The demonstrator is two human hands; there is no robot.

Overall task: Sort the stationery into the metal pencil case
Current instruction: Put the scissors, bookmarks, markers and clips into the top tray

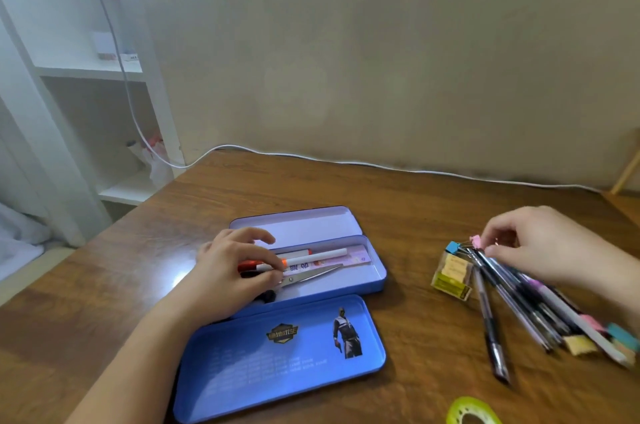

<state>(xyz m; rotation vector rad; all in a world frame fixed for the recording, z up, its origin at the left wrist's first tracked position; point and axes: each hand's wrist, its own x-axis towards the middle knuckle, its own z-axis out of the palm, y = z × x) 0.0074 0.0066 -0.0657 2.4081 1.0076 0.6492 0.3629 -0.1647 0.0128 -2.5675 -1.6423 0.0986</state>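
The blue metal pencil case (381, 280) lies open mid-table, its printed lid (277, 364) flat in front. Inside are a white marker (322, 254) with an orange band, a red-capped marker (244, 265), scissors (311, 276) and a ruler (356, 259). My left hand (232, 271) rests on the case's left end, thumb and finger pinching the white marker. To the right a pile of pens (519, 302) fans out. My right hand (540, 247) hovers over its far end, fingertips pinching a pink binder clip (475, 241) next to a blue clip (453, 247).
A small clear box with yellow contents (452, 274) stands left of the pens. A green tape roll (471, 411) lies at the front edge. A white cable (381, 165) runs along the wall behind the wooden table (415, 215). White shelves (104, 70) stand at the left.
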